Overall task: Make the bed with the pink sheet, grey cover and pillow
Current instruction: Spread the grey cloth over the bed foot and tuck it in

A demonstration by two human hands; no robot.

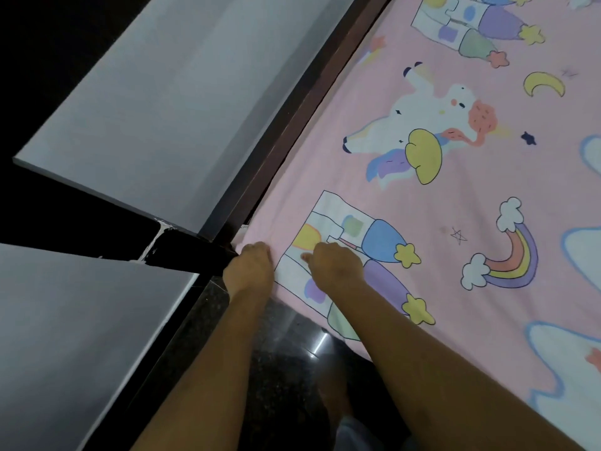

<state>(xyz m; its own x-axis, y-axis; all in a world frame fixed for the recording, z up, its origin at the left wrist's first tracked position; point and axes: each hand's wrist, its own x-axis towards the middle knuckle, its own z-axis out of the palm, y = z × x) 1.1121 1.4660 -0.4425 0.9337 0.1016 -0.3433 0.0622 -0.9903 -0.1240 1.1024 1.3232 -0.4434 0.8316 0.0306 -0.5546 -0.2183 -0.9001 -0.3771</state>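
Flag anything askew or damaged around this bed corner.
The corner of the pink sheet, by the left hand, looks bunched, with pale material showing at its edge. A white chipped streak mars the dark ledge beside it.

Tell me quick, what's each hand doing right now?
Left hand: grips the corner of the pink sheet.
Right hand: fingers curled on the sheet; grip cannot be told.
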